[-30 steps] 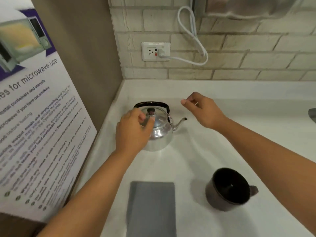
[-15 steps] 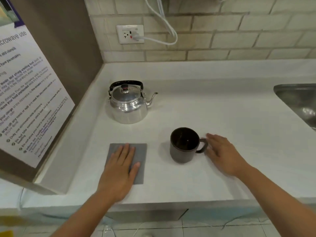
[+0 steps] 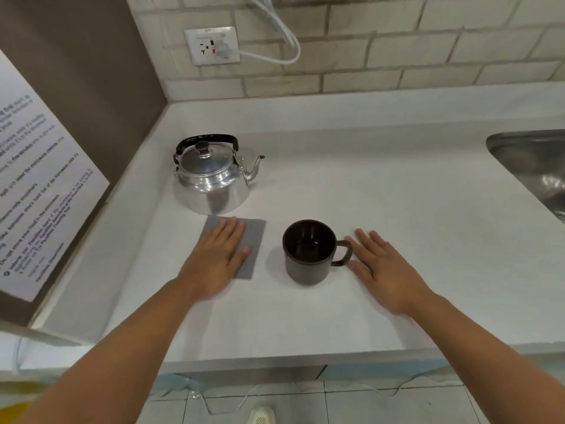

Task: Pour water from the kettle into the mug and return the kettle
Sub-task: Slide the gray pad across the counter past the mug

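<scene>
Both hands lie flat and empty: left hand (image 3: pixel 218 261) on grey mat (image 3: pixel 249 240), right hand (image 3: pixel 385 268) beside mug (image 3: pixel 308 252); kettle (image 3: pixel 211 175) near counter's (image 3: pixel 397 191) back-left corner.

This is looking like a shared kitchen or office pantry rather than a private home. A white surface (image 3: pixel 382 191) is running into a corner under a pale brick-tiled wall (image 3: pixel 428 50), where a wall socket (image 3: pixel 212 45) is carrying a plugged-in white cable (image 3: pixel 275 35). A steel sink (image 3: pixel 535 166) is showing at the right edge. On the left, a printed notice (image 3: pixel 39 194) is giving rules about microwave use and reheating food, the sort of sign posted for many users. A metal kettle (image 3: pixel 211 175) and a dark mug (image 3: pixel 308 252) are standing on the surface, and tiled floor (image 3: pixel 367 405) is showing below its front edge.
</scene>
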Demonstrator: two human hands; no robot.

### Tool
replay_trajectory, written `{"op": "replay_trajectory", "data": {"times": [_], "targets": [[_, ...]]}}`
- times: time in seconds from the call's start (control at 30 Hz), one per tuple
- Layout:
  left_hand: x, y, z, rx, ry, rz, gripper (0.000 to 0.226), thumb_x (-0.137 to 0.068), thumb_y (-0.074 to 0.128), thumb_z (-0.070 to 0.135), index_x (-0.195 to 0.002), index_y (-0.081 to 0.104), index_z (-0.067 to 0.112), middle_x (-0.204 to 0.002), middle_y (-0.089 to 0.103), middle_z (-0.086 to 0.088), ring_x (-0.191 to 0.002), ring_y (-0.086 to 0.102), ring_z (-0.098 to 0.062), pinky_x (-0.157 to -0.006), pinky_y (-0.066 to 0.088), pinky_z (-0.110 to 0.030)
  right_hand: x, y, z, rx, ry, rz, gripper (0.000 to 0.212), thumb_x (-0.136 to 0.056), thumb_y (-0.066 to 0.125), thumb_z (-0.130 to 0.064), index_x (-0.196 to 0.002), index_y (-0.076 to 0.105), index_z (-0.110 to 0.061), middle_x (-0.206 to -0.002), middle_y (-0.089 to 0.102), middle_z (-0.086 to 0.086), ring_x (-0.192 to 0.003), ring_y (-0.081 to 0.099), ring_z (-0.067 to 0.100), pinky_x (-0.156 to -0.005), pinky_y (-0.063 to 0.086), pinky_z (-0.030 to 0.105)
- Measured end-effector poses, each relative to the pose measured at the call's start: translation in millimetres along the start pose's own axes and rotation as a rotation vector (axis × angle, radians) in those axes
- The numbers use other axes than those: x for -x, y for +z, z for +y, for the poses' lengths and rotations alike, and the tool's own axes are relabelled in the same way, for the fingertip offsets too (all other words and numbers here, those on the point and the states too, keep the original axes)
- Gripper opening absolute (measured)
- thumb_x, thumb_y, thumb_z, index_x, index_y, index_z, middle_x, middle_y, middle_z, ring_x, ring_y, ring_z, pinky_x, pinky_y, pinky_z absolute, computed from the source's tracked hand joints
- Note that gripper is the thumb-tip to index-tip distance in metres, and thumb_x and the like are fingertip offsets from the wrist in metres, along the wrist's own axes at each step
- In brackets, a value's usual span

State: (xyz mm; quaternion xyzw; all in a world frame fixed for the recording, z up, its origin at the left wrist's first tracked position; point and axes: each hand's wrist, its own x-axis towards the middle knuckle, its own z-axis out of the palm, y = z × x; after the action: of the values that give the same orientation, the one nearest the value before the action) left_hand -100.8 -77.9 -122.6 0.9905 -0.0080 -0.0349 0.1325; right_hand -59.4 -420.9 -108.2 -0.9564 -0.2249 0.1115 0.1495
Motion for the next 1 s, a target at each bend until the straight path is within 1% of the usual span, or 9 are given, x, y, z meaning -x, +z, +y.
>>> {"op": "replay_trajectory", "data": {"times": [0.1,0.27,0.37,0.5,0.63,0.73,0.83,0.9,1.0], "targets": [[-0.9,-1.7,14.9,-0.036,-0.173,-0.006,0.062,-0.101,0.014,0.049,-0.151,-0.006,0.019,-0.161,-0.009,-0.002,-0.146,-0.011,-0.018,-0.117,-0.007,-0.036,0.1,-3.3,-1.7,-0.010,0.009,-0.029,0.056,-0.099,0.023,-0.048,-0.151,0.010,-0.032,-0.161,0.001,-0.008,-0.148,-0.006,0.014,-0.119,0.001,0.029],[69.7,20.9,38.4,0.028,-0.022,0.064,0.060,-0.097,0.008,0.058,-0.147,-0.013,0.032,-0.157,-0.016,0.010,-0.140,-0.024,-0.004,-0.111,-0.017,-0.024,0.6,-6.8,-1.7,-0.016,0.006,-0.031,0.056,-0.099,0.024,-0.048,-0.151,0.011,-0.033,-0.161,0.002,-0.008,-0.148,-0.005,0.013,-0.119,0.002,0.028],[89.3,19.9,19.5,0.032,-0.043,0.046,0.060,-0.095,0.006,0.062,-0.146,-0.015,0.036,-0.157,-0.015,0.013,-0.140,-0.022,-0.001,-0.114,-0.012,-0.026,2.0,-3.1,-1.4,0.005,-0.013,-0.019,0.056,-0.099,0.020,-0.048,-0.151,0.007,-0.032,-0.161,-0.001,-0.007,-0.148,-0.008,0.015,-0.121,0.002,0.032],[5.5,-1.2,26.7,0.015,0.006,-0.021,0.062,-0.100,0.016,0.050,-0.150,-0.007,0.021,-0.159,-0.011,0.003,-0.145,-0.014,-0.013,-0.118,-0.006,-0.035,2.1,-0.5,-1.4,0.001,-0.006,-0.012,0.056,-0.099,0.018,-0.048,-0.151,0.005,-0.032,-0.161,-0.003,-0.009,-0.148,-0.010,0.014,-0.122,0.002,0.034],[-83.4,-0.6,53.8,-0.035,0.171,-0.138,0.063,-0.102,0.022,0.045,-0.151,-0.009,0.019,-0.161,-0.014,-0.003,-0.144,-0.017,-0.017,-0.115,-0.011,-0.034,1.7,-0.8,1.3,-0.041,-0.006,0.064,0.057,-0.096,0.026,-0.053,-0.149,0.017,-0.036,-0.159,0.007,-0.014,-0.148,0.000,0.010,-0.119,0.006,0.026],[-129.3,-0.1,79.8,0.016,0.205,-0.243,0.064,-0.102,0.020,0.049,-0.151,-0.008,0.019,-0.160,-0.016,-0.003,-0.144,-0.019,-0.018,-0.113,-0.013,-0.034,-1.1,-8.7,5.3,-0.048,-0.014,0.066,0.055,-0.094,0.032,-0.057,-0.146,0.028,-0.040,-0.157,0.019,-0.017,-0.146,0.014,0.009,-0.118,0.018,0.028],[-151.0,-9.4,100.9,0.190,0.234,-0.350,0.061,-0.103,0.024,0.044,-0.152,0.002,0.015,-0.161,-0.008,-0.005,-0.145,-0.014,-0.021,-0.114,-0.009,-0.034,-14.3,-24.9,10.8,-0.079,0.003,0.084,0.042,-0.095,0.041,-0.047,-0.135,0.050,-0.035,-0.145,0.046,-0.016,-0.129,0.040,0.012,-0.105,0.037,0.029],[-148.8,-15.9,99.7,0.419,0.247,-0.305,0.056,-0.104,0.033,0.036,-0.151,0.015,0.013,-0.161,0.005,-0.005,-0.146,-0.003,-0.018,-0.112,-0.003,-0.025,-32.7,-40.3,9.7,-0.201,0.039,0.121,0.033,-0.096,0.045,-0.037,-0.124,0.061,-0.029,-0.127,0.062,-0.010,-0.116,0.052,0.015,-0.095,0.043,0.029],[-126.9,-19.6,79.3,0.508,0.264,-0.020,0.046,-0.103,0.041,0.025,-0.145,0.034,0.010,-0.156,0.028,-0.006,-0.144,0.017,-0.016,-0.111,0.008,-0.018,-74.8,-58.7,0.1,-0.221,-0.003,0.171,0.032,-0.099,0.044,-0.026,-0.123,0.062,-0.020,-0.127,0.064,-0.001,-0.115,0.056,0.020,-0.097,0.040,0.027]]}}
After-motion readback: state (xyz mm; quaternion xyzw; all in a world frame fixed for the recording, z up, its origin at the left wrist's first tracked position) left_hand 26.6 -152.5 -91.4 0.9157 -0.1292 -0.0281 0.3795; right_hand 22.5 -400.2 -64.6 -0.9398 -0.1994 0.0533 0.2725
